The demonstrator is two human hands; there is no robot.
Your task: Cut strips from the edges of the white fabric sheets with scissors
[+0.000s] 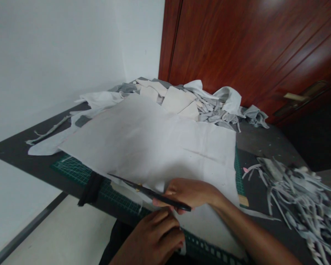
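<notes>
A large sheet of off-white fabric [143, 136] lies across the table, lightly creased. My right hand [189, 193] is wrapped round the handles of dark scissors [139, 188], whose blades point left along the sheet's near edge. Just below it, my left hand [157, 235] has its fingers closed on the fabric's near edge, and a bit of pale cloth shows beneath them. The exact grip of its fingertips is partly hidden. Under the sheet a green cutting mat [77, 171] with a white grid shows at several edges.
Fabric scraps [215, 106] are heaped along the back by a red-brown wooden door [237, 48]. A tangle of thin grey strips [300, 198] covers the right side. A black folded object [91, 187] sits at the table's near edge. A white wall [57, 48] borders the left.
</notes>
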